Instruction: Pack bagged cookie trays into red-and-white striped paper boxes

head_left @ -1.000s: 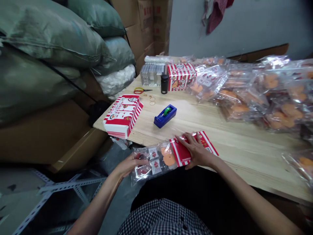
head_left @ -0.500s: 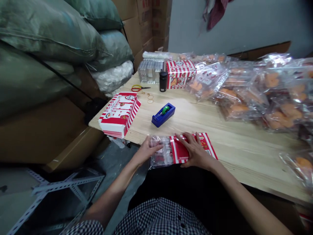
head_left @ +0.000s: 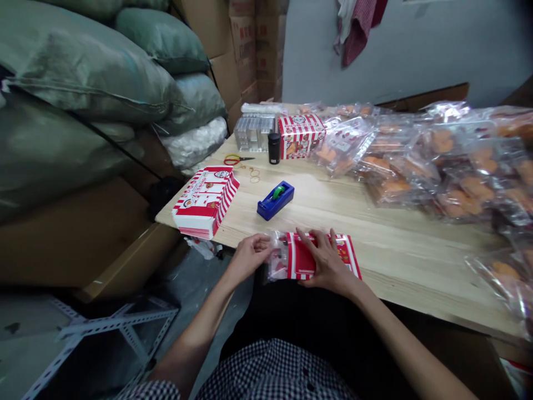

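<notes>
Bag (head_left: 278, 256) being fed into card sleeve (head_left: 302, 261); L hand (head_left: 249, 256) fingers together on bag, R hand (head_left: 327, 262) fingers spread, clamping sleeve; further push likely needed.

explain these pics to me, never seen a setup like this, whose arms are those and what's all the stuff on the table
These pictures come from a camera worn on a person's head, looking forward and down, so you see roughly what the person sees. There is no machine: the arms at the bottom are the person's own. The left hand holds the end of a clear plastic bag. The right hand rests on a red-and-white striped card at the bag's other end. On the wooden table lie a stack of red-and-white printed cartons, a blue tape dispenser, scissors, rubber bands, a black cylindrical container and many clear bags of orange pieces.
</notes>
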The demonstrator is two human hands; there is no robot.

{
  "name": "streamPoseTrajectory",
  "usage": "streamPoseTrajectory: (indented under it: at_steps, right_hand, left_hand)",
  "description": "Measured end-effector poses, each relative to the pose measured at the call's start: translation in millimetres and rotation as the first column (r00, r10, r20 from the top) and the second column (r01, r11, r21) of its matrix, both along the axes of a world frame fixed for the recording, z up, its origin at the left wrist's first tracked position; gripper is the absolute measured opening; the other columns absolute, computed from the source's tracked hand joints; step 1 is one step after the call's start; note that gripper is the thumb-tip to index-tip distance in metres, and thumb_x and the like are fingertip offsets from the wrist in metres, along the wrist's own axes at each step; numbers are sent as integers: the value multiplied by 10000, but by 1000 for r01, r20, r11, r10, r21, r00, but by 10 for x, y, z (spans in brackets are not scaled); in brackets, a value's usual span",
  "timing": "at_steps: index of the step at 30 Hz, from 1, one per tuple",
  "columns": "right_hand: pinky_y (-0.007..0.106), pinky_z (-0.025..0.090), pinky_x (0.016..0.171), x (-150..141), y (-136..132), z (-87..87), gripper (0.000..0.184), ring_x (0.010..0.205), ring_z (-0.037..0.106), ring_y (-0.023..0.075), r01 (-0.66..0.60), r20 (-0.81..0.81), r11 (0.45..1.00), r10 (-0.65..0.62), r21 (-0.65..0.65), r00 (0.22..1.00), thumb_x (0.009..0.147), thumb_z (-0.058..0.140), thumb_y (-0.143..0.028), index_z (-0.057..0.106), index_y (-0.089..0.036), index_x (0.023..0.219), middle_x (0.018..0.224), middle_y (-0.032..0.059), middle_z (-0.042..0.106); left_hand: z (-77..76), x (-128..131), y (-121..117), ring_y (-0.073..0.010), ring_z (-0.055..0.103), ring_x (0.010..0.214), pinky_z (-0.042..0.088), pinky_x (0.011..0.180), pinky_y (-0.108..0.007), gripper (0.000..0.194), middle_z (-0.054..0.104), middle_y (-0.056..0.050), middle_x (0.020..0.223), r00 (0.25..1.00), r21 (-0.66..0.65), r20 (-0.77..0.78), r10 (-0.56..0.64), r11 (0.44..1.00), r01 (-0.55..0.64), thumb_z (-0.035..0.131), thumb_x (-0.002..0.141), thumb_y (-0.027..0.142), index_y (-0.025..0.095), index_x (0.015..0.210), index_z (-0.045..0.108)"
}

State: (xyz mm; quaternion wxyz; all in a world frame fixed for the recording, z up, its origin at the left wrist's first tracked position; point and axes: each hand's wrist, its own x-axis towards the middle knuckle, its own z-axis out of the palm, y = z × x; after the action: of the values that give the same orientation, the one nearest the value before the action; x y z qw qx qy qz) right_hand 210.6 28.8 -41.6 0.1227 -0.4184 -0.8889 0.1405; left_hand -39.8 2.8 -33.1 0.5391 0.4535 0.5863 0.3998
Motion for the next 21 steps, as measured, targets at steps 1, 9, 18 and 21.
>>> streamPoseTrajectory:
  at_steps: [1, 9, 18, 21]
  right_hand:
    - [672, 5, 1185, -22, -9, 15, 1298, 1400, 328, 401, 1, -4, 1000, -1, 8, 1000, 565, 838, -485, 100, -259, 1609, 1405, 186, 376]
    - [663, 64, 1187, 51, 45, 41, 1230, 1374, 341, 415, 84, -48, 996, -83, 17, 995, 617, 792, -510, 108, -257, 1607, 1380, 175, 379]
    - [741, 123, 1131, -70, -217, 560, 1387, 1355, 286, 491, 501, -307, 863, -460, 65, 833, 645, 809, -481, -204, -287, 1572, 1441, 187, 291]
    - [761, 170, 1106, -210, -656, 735, 1407, 1379, 214, 535, 600, -430, 800, -548, -19, 717, 633, 833, -474, -197, -299, 1575, 1486, 189, 243]
  left_hand:
    - [-2, 60, 25, -196, 699, 718, 553, 657, -287, 421, 745, -87, 850, 999, 15, 7, -38, 999, 38, 796, 715, 374, 107, 1022, 687]
    - [-10, 312, 270, -211, 668, 715, 503, 651, -275, 285, 759, -43, 785, 961, 109, -181, -208, 967, 230, 653, 841, 361, 138, 943, 798]
    - [744, 721, -224, -308, 322, 1479, 323, 1192, -423, 954, 391, -85, 1588, 993, 448, -81, 89, 893, -44, 811, 767, 351, 292, 1560, 284]
    - [808, 740, -495, -312, 542, 1309, 444, 1104, -414, 741, 590, -107, 1417, 990, 270, 70, -120, 958, 97, 759, 816, 367, 228, 1474, 447]
